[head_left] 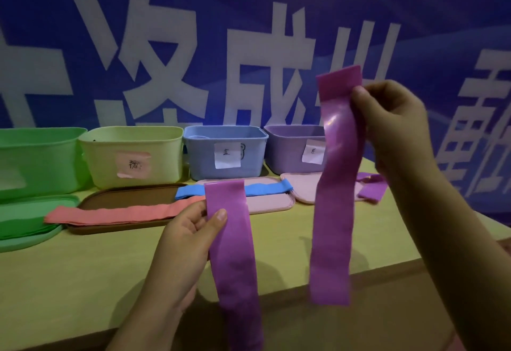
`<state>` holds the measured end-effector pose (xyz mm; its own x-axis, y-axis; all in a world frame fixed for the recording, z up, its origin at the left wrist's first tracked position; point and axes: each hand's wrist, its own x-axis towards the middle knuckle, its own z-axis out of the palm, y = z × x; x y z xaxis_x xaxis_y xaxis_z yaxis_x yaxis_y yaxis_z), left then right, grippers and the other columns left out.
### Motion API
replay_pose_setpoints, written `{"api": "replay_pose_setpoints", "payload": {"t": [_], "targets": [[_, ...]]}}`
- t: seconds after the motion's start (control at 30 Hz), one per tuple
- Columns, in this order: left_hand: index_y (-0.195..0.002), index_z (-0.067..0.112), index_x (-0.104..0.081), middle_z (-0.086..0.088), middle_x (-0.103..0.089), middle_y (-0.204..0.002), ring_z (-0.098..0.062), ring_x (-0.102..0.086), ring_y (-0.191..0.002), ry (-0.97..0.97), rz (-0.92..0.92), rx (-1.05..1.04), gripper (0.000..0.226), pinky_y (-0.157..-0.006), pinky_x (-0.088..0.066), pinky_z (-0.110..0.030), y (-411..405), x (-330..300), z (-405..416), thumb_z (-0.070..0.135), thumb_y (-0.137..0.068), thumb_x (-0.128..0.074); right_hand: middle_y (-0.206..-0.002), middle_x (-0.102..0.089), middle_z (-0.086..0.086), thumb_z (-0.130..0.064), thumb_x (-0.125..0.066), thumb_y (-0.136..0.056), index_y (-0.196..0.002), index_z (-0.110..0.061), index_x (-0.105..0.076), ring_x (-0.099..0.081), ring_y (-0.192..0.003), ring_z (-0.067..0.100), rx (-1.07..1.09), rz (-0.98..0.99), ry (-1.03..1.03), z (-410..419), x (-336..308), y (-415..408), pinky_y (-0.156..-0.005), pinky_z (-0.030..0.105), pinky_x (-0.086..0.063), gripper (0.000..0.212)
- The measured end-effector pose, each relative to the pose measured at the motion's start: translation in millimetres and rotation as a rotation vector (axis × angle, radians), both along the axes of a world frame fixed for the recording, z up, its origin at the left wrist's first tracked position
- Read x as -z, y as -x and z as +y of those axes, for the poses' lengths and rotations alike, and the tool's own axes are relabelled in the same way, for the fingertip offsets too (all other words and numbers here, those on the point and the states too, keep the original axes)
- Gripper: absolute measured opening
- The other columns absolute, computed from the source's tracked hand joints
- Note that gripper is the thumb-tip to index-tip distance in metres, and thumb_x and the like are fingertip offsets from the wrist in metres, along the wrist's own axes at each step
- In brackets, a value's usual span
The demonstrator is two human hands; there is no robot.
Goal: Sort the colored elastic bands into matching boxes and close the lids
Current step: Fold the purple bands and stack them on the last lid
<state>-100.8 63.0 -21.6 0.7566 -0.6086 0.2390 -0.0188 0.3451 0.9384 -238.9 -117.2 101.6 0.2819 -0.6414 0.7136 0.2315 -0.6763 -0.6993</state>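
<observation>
My left hand [190,229] pinches the top of a purple band [235,262] that hangs down past the table's front edge. My right hand [395,121] holds a second purple band [334,198] near its top, high in front of the purple box [293,149]. A blue band [265,189] and a pink band [119,214] lie across lids on the table. Another purple band [372,189] lies at the right, behind my right arm. Green [38,160], yellow [132,154] and blue [224,151] boxes stand open in a row.
A green lid [30,218], a brown lid [130,198] and two pink lids [271,201] lie in front of the boxes. A blue banner with large white characters [166,60] hangs behind. The wooden table [83,281] has its front edge near my arms.
</observation>
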Motion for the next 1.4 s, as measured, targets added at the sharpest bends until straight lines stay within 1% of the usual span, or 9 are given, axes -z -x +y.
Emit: {"api": "replay_pose_setpoints", "payload": {"t": [0.23,0.4,0.57,0.7,0.87,0.97,1.07,1.23,1.4], "targets": [[-0.089,0.011,-0.070,-0.014,-0.074,-0.085,-0.024,-0.068,-0.075,0.031,-0.033,-0.035,0.014,-0.077,-0.051,-0.041,2,-6,7,0.006,-0.089,-0.056,-0.068,-0.063,-0.013,-0.007,-0.053,-0.089,-0.095,-0.023,-0.060,-0.059,-0.063,0.004,-0.405,0.064,-0.196,71,20,-2,-0.055,0.016,-0.050,0.019],[-0.090,0.007,-0.068,-0.012,-0.074,-0.082,-0.019,-0.066,-0.068,0.064,-0.062,-0.019,0.013,-0.061,-0.054,-0.026,6,-9,14,0.004,-0.088,-0.055,-0.066,-0.060,-0.004,-0.005,-0.054,-0.088,-0.081,-0.019,-0.063,-0.054,-0.057,0.004,-0.581,0.062,-0.302,99,53,-3,-0.047,0.014,-0.042,0.018],[-0.087,0.016,-0.071,-0.016,-0.073,-0.085,-0.021,-0.066,-0.073,0.065,-0.129,-0.048,0.016,-0.067,-0.053,-0.031,11,-10,20,0.007,-0.087,-0.058,-0.070,-0.055,0.009,-0.022,-0.062,-0.075,-0.076,-0.022,-0.068,-0.048,-0.064,0.017,-0.553,0.011,-0.344,111,82,-13,-0.054,0.023,-0.038,0.006],[-0.088,0.018,-0.072,-0.008,-0.074,-0.078,-0.015,-0.068,-0.065,0.062,-0.164,-0.065,0.028,-0.056,-0.052,-0.023,18,-10,25,-0.003,-0.088,-0.054,-0.060,-0.059,-0.008,-0.023,-0.064,-0.074,-0.071,-0.025,-0.068,-0.053,-0.057,0.002,-0.530,0.003,-0.324,121,98,-17,-0.053,0.015,-0.043,0.005],[-0.091,0.029,-0.074,-0.003,-0.075,-0.080,-0.011,-0.068,-0.069,0.049,-0.204,-0.059,0.043,-0.057,-0.052,-0.022,28,-11,29,-0.009,-0.082,-0.056,-0.113,-0.063,-0.016,-0.042,-0.067,-0.067,-0.079,-0.027,-0.067,-0.059,-0.107,0.003,-0.333,0.058,-0.198,123,108,-18,-0.081,0.029,-0.050,0.019],[-0.091,0.036,-0.073,0.005,-0.075,-0.087,-0.008,-0.069,-0.079,0.033,-0.276,-0.022,0.046,-0.066,-0.054,-0.024,33,-13,33,-0.006,-0.082,-0.059,-0.093,-0.070,-0.013,-0.023,-0.068,-0.072,-0.075,-0.021,-0.067,-0.063,-0.087,-0.003,-0.457,0.000,-0.283,122,108,-19,-0.069,0.016,-0.050,0.004],[-0.096,0.042,-0.070,0.011,-0.074,-0.093,-0.006,-0.069,-0.087,-0.004,-0.319,0.033,0.044,-0.071,-0.055,-0.026,35,-12,36,0.001,-0.084,-0.060,-0.068,-0.067,-0.009,-0.018,-0.078,-0.068,-0.068,-0.027,-0.070,-0.059,-0.066,-0.001,-0.459,-0.035,-0.329,125,107,-19,-0.059,0.013,-0.047,0.013],[-0.106,0.043,-0.066,0.019,-0.070,-0.104,0.001,-0.064,-0.099,-0.003,-0.465,0.058,0.030,-0.077,-0.049,-0.012,28,-14,43,0.024,-0.084,-0.065,-0.065,-0.065,-0.006,-0.026,-0.081,-0.067,-0.067,-0.021,-0.069,-0.056,-0.063,0.003,-0.527,-0.029,-0.375,122,112,-21,-0.058,0.017,-0.046,0.014],[-0.096,0.037,-0.065,0.007,-0.071,-0.101,-0.010,-0.067,-0.096,0.077,-0.502,-0.053,0.026,-0.079,-0.051,-0.019,19,-10,45,0.032,-0.071,-0.067,-0.071,-0.066,-0.004,-0.057,-0.077,-0.056,-0.073,-0.017,-0.069,-0.057,-0.066,0.006,-0.591,0.024,-0.362,117,116,-23,-0.059,0.018,-0.046,0.044]]}}
